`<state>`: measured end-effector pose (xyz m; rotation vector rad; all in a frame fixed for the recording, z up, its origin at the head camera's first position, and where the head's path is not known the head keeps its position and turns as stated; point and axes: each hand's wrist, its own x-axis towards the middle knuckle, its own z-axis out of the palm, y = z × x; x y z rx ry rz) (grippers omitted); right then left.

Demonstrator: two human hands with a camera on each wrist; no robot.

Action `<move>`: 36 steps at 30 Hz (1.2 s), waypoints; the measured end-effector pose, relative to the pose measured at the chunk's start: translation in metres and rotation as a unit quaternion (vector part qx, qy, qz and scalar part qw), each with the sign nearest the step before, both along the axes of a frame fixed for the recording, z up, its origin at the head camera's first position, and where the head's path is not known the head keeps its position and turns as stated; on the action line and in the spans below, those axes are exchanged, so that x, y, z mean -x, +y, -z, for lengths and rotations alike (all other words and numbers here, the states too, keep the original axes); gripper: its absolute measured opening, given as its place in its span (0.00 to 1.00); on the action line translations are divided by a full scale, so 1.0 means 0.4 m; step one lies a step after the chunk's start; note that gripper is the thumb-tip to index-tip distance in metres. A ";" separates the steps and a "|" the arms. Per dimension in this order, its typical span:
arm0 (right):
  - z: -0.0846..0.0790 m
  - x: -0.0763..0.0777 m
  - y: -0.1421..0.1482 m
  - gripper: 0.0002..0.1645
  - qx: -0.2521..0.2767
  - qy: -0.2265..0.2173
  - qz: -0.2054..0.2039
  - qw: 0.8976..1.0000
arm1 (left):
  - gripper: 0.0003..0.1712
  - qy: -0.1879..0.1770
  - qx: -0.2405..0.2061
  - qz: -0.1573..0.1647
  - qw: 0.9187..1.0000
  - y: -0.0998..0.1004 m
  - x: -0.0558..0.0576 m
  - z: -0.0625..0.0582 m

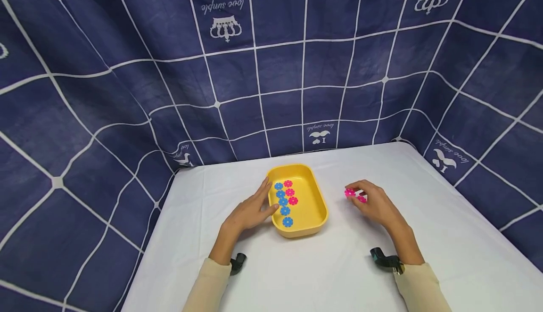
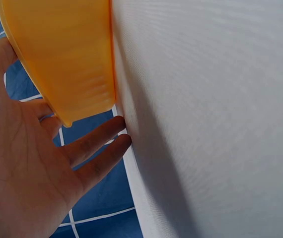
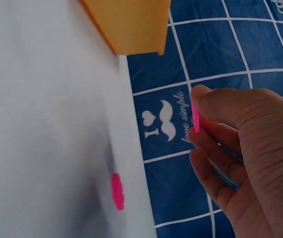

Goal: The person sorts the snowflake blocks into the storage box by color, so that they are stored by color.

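Note:
A yellow tray [image 1: 311, 208] stands on the white table. In it lie a column of several blue flower-shaped pieces [image 1: 287, 222] and a column of three pink ones [image 1: 290, 192]. My left hand [image 1: 250, 210] touches the tray's left rim with fingers fairly straight; the thumb reaches over the edge. To the right of the tray, my right hand [image 1: 375, 201] pinches a pink flower-shaped piece [image 3: 195, 116] between thumb and fingertips, above the table. Another pink flower piece [image 3: 117, 191] lies on the cloth below that hand, partly covered by it in the head view.
White cloth [image 1: 305, 274] covers the table. Dark blue curtains [image 1: 280, 76] with white grid lines hang behind it and at both sides. Each wrist wears a black camera mount [image 1: 383, 258].

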<state>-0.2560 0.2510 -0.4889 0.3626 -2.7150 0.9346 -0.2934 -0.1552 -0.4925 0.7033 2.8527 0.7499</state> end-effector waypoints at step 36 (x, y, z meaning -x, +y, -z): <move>-0.178 0.064 -0.038 0.16 0.002 0.083 -0.029 0.996 | 0.52 -0.001 -0.005 0.002 1.000 0.001 -0.002 0.003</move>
